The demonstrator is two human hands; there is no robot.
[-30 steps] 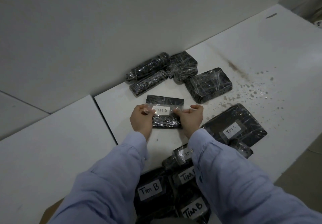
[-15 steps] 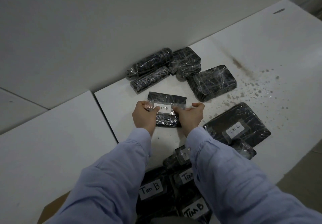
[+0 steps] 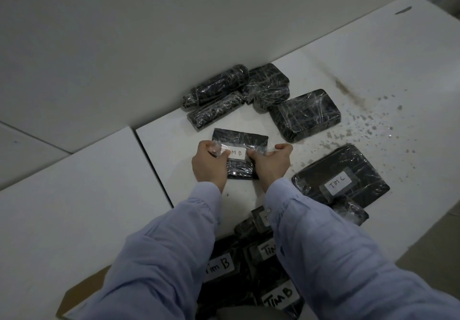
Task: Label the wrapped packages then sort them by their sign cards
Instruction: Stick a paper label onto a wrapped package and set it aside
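Observation:
A small black wrapped package [image 3: 241, 140] lies flat on the white table [image 3: 169, 143]. Across it runs a strip of clear tape with a white label reading "TIM B" [image 3: 234, 152]. My left hand [image 3: 209, 165] presses the tape's left end onto the package. On the opposite side, my right hand [image 3: 270, 162] pins the right end down. Several unlabelled black packages [image 3: 303, 114] lie behind it by the wall. To the right rests a package marked "TIM C" [image 3: 339, 182]. Packages marked "TIM B" [image 3: 219, 265] are piled near me between my sleeves.
A grey wall [image 3: 149, 45] rises just behind the table. Dark stains [image 3: 368, 123] speckle the table's right part. A second white table [image 3: 74, 195] joins on the left. A brown cardboard corner [image 3: 82, 292] shows at the bottom left.
Both thumbs have slid inward over the tape toward the label, flattening it onto the package. The camera view has shifted slightly.

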